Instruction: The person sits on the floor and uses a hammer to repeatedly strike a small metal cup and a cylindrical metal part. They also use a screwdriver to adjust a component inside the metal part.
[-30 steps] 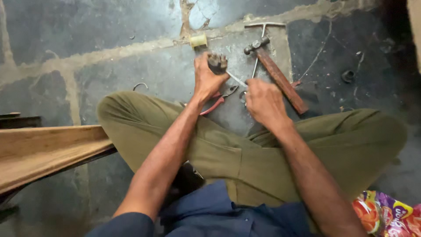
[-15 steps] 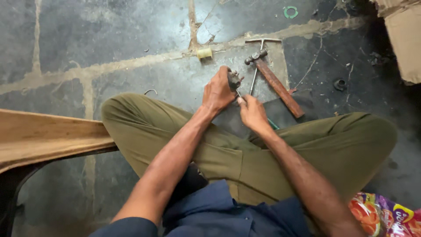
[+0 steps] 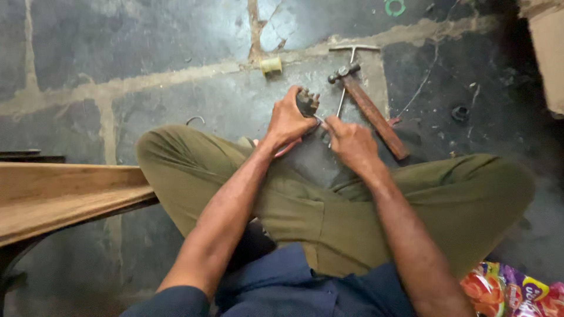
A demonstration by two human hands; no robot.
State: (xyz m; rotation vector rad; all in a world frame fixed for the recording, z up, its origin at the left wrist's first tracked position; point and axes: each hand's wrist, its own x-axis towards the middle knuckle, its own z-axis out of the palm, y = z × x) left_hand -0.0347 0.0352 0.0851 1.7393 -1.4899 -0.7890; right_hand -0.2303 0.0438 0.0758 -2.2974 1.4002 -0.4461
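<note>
I sit cross-legged on a stone floor in olive trousers. My left hand [image 3: 289, 120] grips a small dark toothed metal part [image 3: 307, 101] and holds it up just above the floor. My right hand [image 3: 348, 141] is closed with its fingertips pinching something thin and metallic against that part; what it is stays too small to tell. A red-handled tool [image 3: 281, 150] peeks out under my left wrist. A hammer with a wooden handle [image 3: 371, 111] lies on the floor just beyond my right hand.
A thin metal T-shaped rod [image 3: 351, 56] lies by the hammer head. A small yellow spool [image 3: 271, 64] sits farther off. A wooden plank [image 3: 64, 196] juts in at the left. Colourful wrappers [image 3: 517, 290] lie at bottom right. A cardboard box [image 3: 543, 53] stands top right.
My hands have come closer together around the toothed part, and my right hand now pinches at it. The view has shifted so the plank sits lower left.
</note>
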